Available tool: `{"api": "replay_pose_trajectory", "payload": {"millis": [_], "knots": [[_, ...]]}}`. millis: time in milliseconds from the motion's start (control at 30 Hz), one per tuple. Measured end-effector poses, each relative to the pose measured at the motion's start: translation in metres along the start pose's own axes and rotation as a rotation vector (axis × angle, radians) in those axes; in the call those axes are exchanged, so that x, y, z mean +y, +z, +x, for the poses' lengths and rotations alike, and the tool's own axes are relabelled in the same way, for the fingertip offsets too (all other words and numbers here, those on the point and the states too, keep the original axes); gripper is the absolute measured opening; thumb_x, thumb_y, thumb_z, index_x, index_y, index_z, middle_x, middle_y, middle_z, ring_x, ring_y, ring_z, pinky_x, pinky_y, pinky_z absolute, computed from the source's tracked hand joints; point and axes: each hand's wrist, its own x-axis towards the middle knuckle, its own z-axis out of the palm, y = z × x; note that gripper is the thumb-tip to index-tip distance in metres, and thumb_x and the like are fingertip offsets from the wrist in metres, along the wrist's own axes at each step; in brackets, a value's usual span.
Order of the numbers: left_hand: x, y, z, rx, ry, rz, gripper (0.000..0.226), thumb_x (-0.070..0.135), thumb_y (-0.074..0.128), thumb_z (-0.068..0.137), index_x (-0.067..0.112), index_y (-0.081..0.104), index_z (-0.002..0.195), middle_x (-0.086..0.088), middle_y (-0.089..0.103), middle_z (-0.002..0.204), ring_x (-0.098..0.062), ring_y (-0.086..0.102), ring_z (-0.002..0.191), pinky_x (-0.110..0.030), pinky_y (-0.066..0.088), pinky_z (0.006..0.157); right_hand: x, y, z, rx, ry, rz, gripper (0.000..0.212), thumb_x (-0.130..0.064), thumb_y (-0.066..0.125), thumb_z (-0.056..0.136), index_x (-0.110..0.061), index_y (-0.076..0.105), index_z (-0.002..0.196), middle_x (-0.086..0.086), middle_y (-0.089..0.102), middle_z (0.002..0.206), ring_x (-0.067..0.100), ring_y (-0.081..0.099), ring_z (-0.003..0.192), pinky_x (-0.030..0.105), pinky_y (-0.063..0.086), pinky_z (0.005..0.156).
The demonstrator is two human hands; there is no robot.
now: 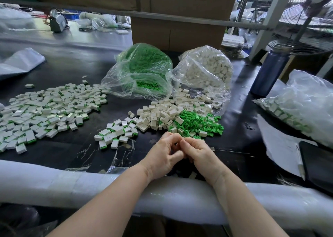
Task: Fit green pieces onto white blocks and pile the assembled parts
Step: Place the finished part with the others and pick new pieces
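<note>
Both hands meet at the near middle of the dark table [75, 69], fingertips touching. The left hand [164, 153] and the right hand [199, 154] have curled fingers, yet what they pinch between them is hidden. Just beyond them lie a heap of loose white plastic blocks [167, 110] and, to its right, small green plastic pieces [200, 122]. Assembled white-and-green parts [48, 110] spread in a wide pile at left, a smaller cluster [117, 134] nearer.
</note>
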Motion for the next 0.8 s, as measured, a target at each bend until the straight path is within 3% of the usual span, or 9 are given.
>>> {"api": "replay_pose_trajectory", "payload": {"millis": [133,300,500,633,700,800], "knots": [[-0.0009,0.0006,-0.0001,-0.002,0.008,0.004,0.012,0.001,0.055,0.085,0.012,0.056,0.090,-0.006,0.045,0.096,-0.012,0.046,0.079,-0.016,0.041,0.074,0.0010,0.0003,0.0002,-0.003,0.010,0.033,0.025,-0.013,0.044,0.097,-0.007,0.061,0.080,0.002,0.056,0.066,0.011,0.051,0.062,0.023,0.043,0.058],[-0.0007,0.0011,-0.0003,-0.004,0.016,0.034,0.013,0.003,0.055,0.085,0.016,0.054,0.089,-0.007,0.045,0.096,-0.012,0.046,0.077,-0.017,0.041,0.072,0.0012,-0.0004,0.0000,-0.015,0.007,0.068,0.026,-0.013,0.043,0.097,-0.008,0.063,0.082,0.000,0.061,0.068,0.010,0.057,0.064,0.021,0.048,0.060],[-0.0006,-0.0003,-0.0001,0.080,0.000,-0.021,0.012,0.008,0.058,0.088,0.020,0.056,0.090,-0.005,0.046,0.101,-0.014,0.051,0.083,-0.015,0.045,0.078,-0.0014,0.0029,-0.0007,0.095,-0.101,-0.081,0.023,-0.017,0.045,0.097,-0.015,0.065,0.084,-0.012,0.062,0.060,-0.003,0.054,0.056,0.011,0.041,0.052],[-0.0044,-0.0023,0.0014,0.157,-0.041,-0.006,0.004,0.014,0.060,0.089,0.016,0.059,0.092,-0.003,0.045,0.103,-0.011,0.049,0.079,-0.016,0.045,0.075,0.0004,0.0001,0.0002,0.235,-0.091,-0.058,0.014,-0.012,0.051,0.094,-0.012,0.064,0.100,-0.001,0.069,0.079,0.007,0.066,0.067,0.019,0.048,0.054],[-0.0064,-0.0019,0.0019,0.151,-0.043,0.028,0.006,0.015,0.060,0.089,0.012,0.060,0.094,-0.002,0.045,0.103,-0.010,0.049,0.078,-0.016,0.044,0.074,-0.0001,-0.0006,-0.0007,0.274,-0.121,-0.083,0.012,-0.005,0.057,0.090,-0.014,0.064,0.093,0.002,0.069,0.083,0.009,0.066,0.072,0.020,0.050,0.054],[-0.0078,-0.0011,0.0025,0.155,-0.043,0.054,0.006,0.014,0.061,0.089,0.010,0.061,0.093,-0.002,0.046,0.103,-0.010,0.051,0.080,-0.015,0.044,0.074,-0.0023,-0.0009,-0.0017,0.305,-0.171,-0.176,0.019,-0.001,0.064,0.084,-0.018,0.066,0.076,-0.004,0.065,0.068,0.008,0.060,0.061,0.024,0.050,0.053]]}}
